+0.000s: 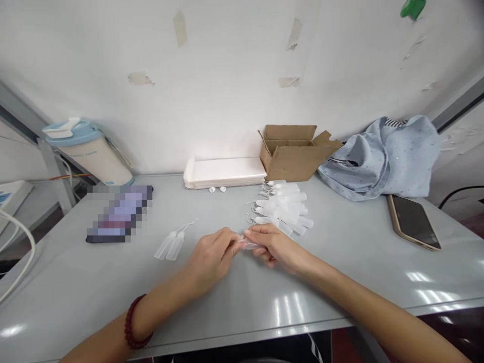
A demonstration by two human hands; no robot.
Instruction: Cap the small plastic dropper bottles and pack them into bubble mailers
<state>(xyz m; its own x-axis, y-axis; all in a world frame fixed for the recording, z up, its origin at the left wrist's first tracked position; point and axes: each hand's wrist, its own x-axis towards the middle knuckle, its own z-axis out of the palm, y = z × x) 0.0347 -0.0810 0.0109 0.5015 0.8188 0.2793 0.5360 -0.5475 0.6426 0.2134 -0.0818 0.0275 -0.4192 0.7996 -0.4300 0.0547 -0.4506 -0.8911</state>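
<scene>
Both hands closed, fingertips together at bench [234, 312] centre. Left hand [212, 254] and right hand [278, 247] are pinching a small translucent plastic vial [250, 245] between them; fingers hide most of it, so can't tell which end is which. Red beaded bracelet [132, 322] on left wrist.

Clock directions from the held vial, 12 = toward the wall [227, 111]:

- 9: vial pair [171, 246], side by side, flat on bench, white strings toward 1.
- 9-10: pixelated device [123, 212], dark edge, content unreadable.
- 10: cream tumbler [94, 156], blue lid, strap on its side.
- 11: two small white caps [217, 189], just in front of the white stack [227, 172] of flat pieces.
- 1: loose vial pile [285, 206], overlapping, strings mostly toward 10. Near right hand. Open cardboard box [293, 164] behind it, flaps up, near the wall.
- 2: light blue fabric bag [389, 156], slumped, right of the box.
- 3: smartphone [414, 223], screen dark, face up, gold-tone edge, just in front of the bag.

Tape scraps [180, 29] stuck on the wall.
</scene>
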